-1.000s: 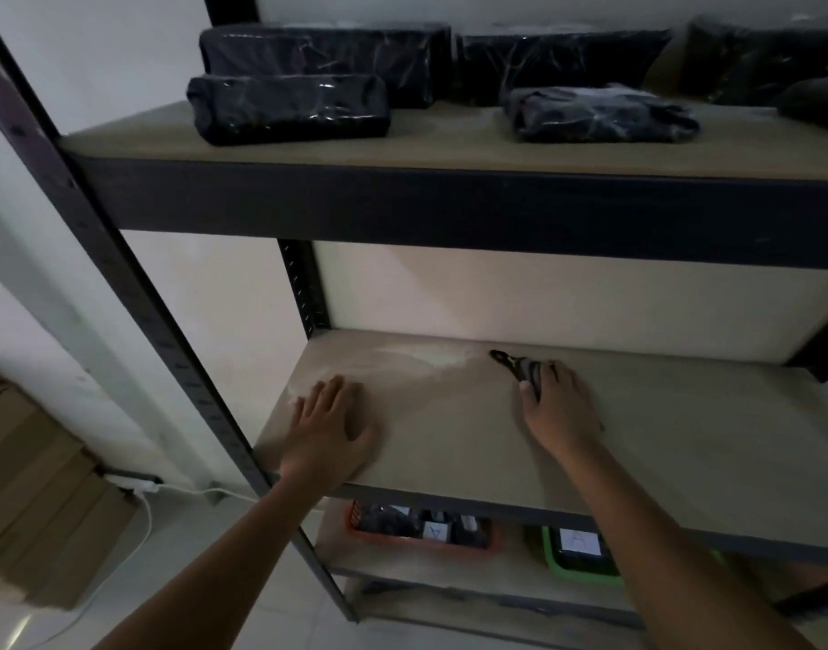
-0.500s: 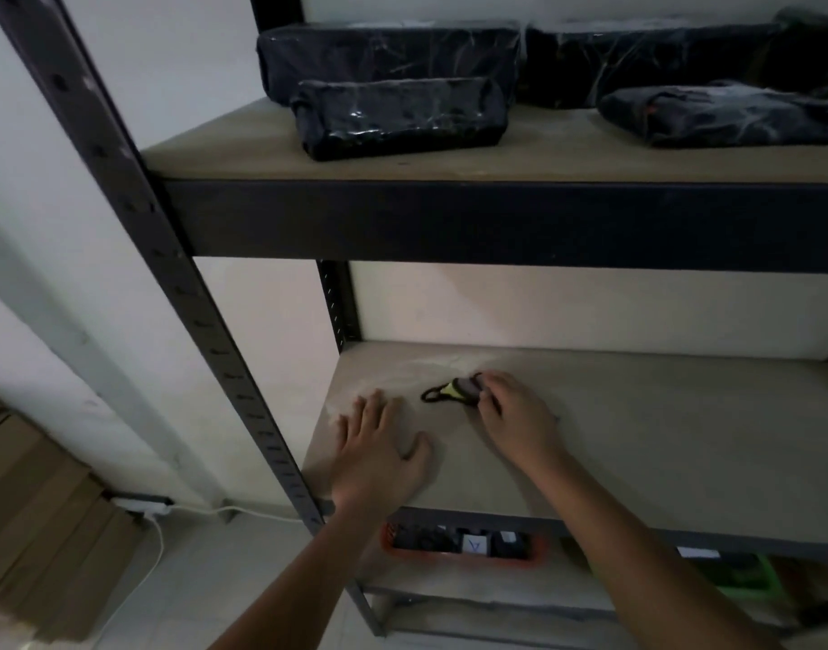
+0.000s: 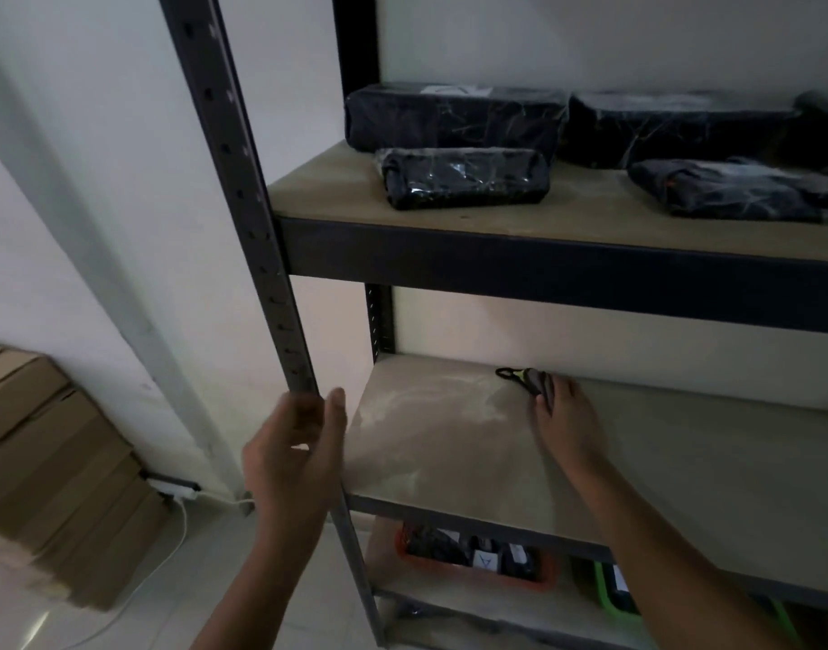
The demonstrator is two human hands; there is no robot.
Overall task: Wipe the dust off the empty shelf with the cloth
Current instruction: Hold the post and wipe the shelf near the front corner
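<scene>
Right hand: fingers extended, pressing the cloth flat against the empty shelf near its back edge.
Cloth: small, dark with a yellowish patch, bunched under the fingertips, close to the rear wall.
Empty shelf: pale dust streaks visible left of the cloth.
Left hand: raised off the board, fingers loosely open, holding nothing, at the front upright post.
Upper shelf: dark wrapped packages.
</scene>
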